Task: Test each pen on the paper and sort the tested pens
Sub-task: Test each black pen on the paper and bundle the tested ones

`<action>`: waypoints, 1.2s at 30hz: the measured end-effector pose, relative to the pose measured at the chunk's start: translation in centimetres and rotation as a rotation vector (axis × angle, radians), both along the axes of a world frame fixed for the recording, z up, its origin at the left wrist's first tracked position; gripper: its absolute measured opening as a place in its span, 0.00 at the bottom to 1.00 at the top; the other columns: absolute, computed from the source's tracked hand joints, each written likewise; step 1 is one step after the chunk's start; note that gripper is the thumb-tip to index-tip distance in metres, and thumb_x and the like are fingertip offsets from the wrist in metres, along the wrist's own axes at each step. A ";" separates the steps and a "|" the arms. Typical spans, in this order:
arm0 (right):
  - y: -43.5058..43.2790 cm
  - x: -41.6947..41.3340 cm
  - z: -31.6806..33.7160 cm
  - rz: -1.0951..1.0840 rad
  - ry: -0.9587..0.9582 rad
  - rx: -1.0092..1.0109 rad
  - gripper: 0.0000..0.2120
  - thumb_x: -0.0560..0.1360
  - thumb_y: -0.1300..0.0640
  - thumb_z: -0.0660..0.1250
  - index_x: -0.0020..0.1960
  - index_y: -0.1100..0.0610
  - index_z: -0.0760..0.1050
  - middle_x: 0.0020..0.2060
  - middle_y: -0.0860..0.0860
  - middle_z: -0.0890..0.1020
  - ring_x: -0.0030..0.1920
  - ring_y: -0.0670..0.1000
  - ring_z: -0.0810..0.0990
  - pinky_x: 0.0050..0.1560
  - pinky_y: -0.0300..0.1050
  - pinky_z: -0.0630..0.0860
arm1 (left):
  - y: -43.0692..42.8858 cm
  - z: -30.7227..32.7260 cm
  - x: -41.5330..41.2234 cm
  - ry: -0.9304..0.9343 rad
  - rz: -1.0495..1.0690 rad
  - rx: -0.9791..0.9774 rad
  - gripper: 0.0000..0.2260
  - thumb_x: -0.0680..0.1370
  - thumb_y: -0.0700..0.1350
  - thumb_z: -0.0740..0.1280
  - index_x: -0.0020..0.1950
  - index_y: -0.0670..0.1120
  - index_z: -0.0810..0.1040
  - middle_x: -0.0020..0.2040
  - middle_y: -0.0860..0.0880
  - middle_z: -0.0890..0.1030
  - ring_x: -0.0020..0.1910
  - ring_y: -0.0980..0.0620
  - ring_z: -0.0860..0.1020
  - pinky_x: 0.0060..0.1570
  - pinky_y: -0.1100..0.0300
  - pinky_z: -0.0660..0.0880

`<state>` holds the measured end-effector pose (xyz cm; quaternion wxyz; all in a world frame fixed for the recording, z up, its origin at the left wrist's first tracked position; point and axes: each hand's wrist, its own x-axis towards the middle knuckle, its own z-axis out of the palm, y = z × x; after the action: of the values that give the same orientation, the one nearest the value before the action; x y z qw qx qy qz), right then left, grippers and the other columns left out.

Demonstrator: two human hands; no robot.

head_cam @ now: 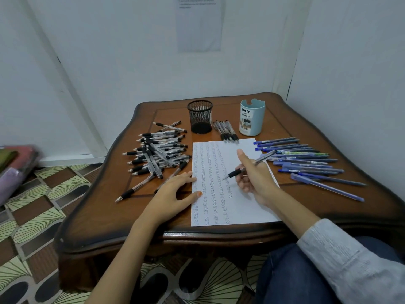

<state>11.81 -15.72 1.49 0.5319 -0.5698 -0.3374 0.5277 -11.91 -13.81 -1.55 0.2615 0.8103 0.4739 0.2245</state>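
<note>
I'm watching the right hand (254, 178) pinching 1 ballpoint pen (235, 172) just behind its black rubber grip, over the middle of the paper (210, 207). I'm judging it light, stiff and non-slip there. Its long axis is slanting, tip pointing down-left, tail up-right. The left hand (173, 194) is pressing the sheet's left edge, fingers spread.

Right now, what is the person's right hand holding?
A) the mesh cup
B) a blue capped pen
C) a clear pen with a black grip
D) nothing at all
C: the right hand grips a clear pen with a black grip, tip pointed down over the paper; the blue pens lie apart to its right.
</note>
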 end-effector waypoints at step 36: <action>-2.1 -1.0 -2.7 -0.002 -0.487 0.323 0.20 0.71 0.70 0.65 0.27 0.58 0.59 0.20 0.46 0.64 0.20 0.44 0.72 0.31 0.48 0.72 | -0.4 -0.3 0.2 0.005 -0.010 0.072 0.22 0.76 0.56 0.66 0.69 0.53 0.72 0.74 0.57 0.65 0.70 0.66 0.57 0.67 0.67 0.53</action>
<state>10.78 -17.87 -1.21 0.5197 -0.5878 -0.5343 0.3144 -11.70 -14.18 -1.89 0.2319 0.8220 0.4622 0.2383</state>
